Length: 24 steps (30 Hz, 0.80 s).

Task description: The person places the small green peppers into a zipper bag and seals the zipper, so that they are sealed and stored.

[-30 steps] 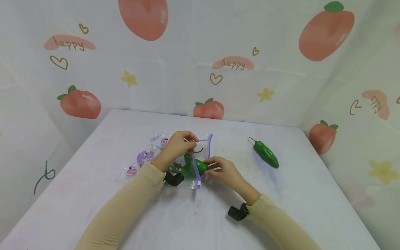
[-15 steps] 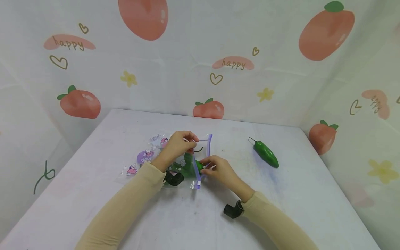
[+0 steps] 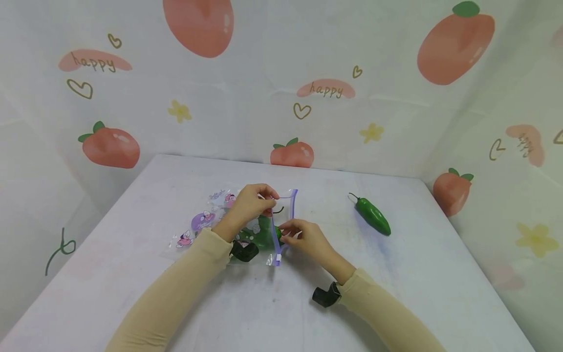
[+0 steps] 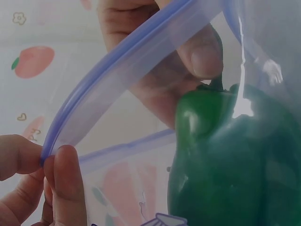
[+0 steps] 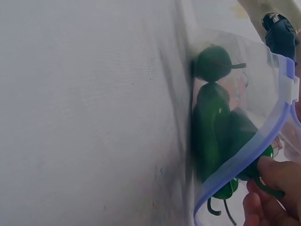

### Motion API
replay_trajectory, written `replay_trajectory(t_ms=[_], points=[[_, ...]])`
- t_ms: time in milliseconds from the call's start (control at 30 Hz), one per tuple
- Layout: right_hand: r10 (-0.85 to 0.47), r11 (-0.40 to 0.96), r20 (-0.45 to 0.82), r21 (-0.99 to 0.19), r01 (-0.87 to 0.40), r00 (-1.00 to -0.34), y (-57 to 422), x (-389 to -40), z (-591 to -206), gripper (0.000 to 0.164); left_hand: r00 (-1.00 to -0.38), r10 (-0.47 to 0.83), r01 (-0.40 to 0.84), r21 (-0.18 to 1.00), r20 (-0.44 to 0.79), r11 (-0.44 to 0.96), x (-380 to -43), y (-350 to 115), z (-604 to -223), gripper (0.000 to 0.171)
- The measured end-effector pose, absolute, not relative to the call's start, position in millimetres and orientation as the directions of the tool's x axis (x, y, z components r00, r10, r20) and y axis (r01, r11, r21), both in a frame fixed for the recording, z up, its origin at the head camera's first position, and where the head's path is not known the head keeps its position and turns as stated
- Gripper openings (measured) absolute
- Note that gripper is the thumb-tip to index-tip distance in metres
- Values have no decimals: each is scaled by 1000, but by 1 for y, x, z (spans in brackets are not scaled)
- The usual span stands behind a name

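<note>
A clear zip bag [image 3: 203,221] with a purple rim lies on the table, its mouth held apart toward the right. My left hand [image 3: 252,201] pinches the bag's rim between thumb and fingers, as the left wrist view also shows. My right hand [image 3: 310,239] is at the mouth, pinching a green bell pepper [image 4: 221,155] near its stem. Most of this pepper is inside the bag. Several other green peppers lie in the bag, among them a long one [image 5: 211,122] and a small round one [image 5: 214,63] in the right wrist view.
A long green chili pepper [image 3: 373,216] lies on the white table [image 3: 264,313], right of the bag. Behind the table hangs a white cloth [image 3: 246,98] printed with peaches. A white slider [image 3: 278,257] sits at the rim's near end.
My right hand has moved left, taking the bell pepper farther in through the bag's mouth. My left hand keeps its pinch on the rim in the same place.
</note>
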State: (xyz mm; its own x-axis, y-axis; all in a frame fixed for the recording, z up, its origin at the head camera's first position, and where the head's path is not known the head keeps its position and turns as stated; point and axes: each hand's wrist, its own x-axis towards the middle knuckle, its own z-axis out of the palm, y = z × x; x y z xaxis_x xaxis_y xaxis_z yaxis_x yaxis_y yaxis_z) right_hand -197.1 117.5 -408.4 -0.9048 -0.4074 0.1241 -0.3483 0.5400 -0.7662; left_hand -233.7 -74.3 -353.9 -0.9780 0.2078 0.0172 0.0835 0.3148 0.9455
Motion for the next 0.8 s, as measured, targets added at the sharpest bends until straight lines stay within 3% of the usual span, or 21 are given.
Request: replay_trajectory(t_ms=[500,800], points=[[-532,475,177,-748,-464,-828,122,-195,-409,30,-978,206,83,944,16,320,-234,-74,-352,16],[-533,474,179,-746,-467,-827,123,-194,-408,29,-980,197,86,951,27,298,-232,-74,-351,15]])
